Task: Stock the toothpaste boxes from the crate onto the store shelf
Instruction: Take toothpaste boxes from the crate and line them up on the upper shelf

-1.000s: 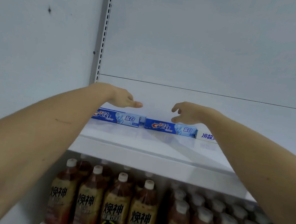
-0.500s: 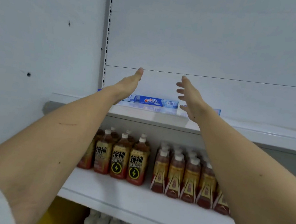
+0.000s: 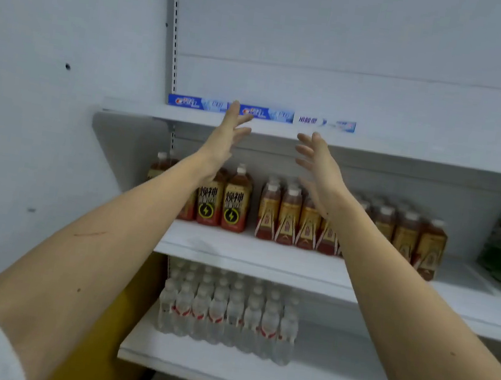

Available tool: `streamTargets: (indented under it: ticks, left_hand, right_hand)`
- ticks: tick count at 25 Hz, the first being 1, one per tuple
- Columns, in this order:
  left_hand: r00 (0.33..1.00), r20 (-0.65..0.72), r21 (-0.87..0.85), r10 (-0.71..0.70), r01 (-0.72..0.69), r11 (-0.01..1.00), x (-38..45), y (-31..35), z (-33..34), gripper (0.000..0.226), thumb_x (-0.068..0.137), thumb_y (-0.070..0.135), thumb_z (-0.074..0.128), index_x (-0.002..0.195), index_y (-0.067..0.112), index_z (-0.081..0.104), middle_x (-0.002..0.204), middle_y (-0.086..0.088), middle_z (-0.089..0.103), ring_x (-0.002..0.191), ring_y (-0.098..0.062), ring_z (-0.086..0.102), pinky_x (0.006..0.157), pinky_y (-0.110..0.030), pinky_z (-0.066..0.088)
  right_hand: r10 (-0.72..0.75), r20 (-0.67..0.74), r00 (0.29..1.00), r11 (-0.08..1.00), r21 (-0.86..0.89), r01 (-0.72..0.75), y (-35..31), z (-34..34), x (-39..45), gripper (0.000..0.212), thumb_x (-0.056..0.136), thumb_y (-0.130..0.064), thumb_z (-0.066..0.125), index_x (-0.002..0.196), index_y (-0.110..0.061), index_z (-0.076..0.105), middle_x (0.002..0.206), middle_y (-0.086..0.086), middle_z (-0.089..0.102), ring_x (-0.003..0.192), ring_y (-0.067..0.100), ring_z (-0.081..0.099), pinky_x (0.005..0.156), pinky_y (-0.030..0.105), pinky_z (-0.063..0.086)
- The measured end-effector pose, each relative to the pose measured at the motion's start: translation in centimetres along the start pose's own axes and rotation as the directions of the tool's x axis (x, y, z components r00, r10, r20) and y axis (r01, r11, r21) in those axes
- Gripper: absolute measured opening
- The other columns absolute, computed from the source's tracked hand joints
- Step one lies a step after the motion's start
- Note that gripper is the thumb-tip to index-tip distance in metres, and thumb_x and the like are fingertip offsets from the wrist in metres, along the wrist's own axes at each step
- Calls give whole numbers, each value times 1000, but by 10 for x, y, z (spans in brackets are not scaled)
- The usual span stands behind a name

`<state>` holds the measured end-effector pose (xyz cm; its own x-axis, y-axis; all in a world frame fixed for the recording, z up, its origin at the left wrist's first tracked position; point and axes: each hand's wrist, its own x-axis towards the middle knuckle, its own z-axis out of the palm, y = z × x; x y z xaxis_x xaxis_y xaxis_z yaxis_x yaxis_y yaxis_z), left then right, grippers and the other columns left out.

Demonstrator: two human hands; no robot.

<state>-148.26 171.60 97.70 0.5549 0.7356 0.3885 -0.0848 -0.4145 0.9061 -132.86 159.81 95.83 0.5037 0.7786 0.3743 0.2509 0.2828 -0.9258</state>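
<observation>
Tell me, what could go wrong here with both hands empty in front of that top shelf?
The left hand overlaps the middle blue box in view, so a careless sweep might knock the row of toothpaste boxes out of line. Both forearms cross in front of the brown drink bottles, so dropping the arms fast could tip one off that shelf.
</observation>
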Motion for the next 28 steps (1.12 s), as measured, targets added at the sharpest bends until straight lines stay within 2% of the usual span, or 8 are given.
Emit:
streamTargets:
  ticks: [5,9,12,16,20,24,28]
  left_hand:
    - [987,82,-27,-141,143,989,-72,-62,2,66,98,64,11,148,31,38,154,-2,40,145,-20,28,120,-51,13]
    - [962,129,-8,-242,245,970,-121,-108,15,66,99,62,11,149,28,38,155,-2,38,145,-20,28,119,-52,14]
    - [930,164,26,-329,330,944,-148,-144,39,67,98,65,11,148,30,40,154,0,40,145,-20,29,119,-55,14]
    - [885,198,22,-421,425,905,-172,-197,90,66,98,64,9,145,31,41,153,0,40,144,-19,30,119,-52,15]
    - [811,213,-89,-545,572,815,-199,-260,154,69,97,67,10,144,30,44,150,-1,45,143,-20,33,117,-49,20]
    - [715,238,-53,-657,685,727,-233,-323,224,71,96,67,9,145,30,45,150,-2,46,143,-21,33,117,-48,20]
    - [606,281,4,-744,774,633,-255,-371,264,70,95,69,10,143,32,44,151,0,44,143,-20,34,119,-49,19]
  right_hand:
    - [144,9,990,989,38,-144,50,6,-74,52,102,-53,25,143,-29,46,148,-1,42,139,20,36,113,47,29]
    - [244,-17,970,969,30,-243,93,3,-123,55,100,-57,25,143,-30,46,145,-3,45,134,18,40,113,50,30]
    - [317,-37,948,948,17,-317,126,-9,-151,57,100,-58,23,143,-29,46,148,-3,43,135,20,41,113,52,28]
    - [406,-21,913,913,-28,-407,182,-39,-178,59,100,-59,21,146,-28,43,150,-3,42,137,20,38,110,47,30]
    - [495,10,869,868,-40,-494,247,-83,-195,58,102,-56,22,145,-25,44,148,-3,45,136,18,41,110,45,32]
    - [590,36,807,806,-92,-585,317,-136,-221,56,103,-52,19,146,-24,43,149,-2,45,134,18,42,110,43,31]
    - [726,64,685,687,-119,-717,381,-167,-249,54,102,-54,22,144,-27,45,143,-6,49,128,14,45,112,42,30]
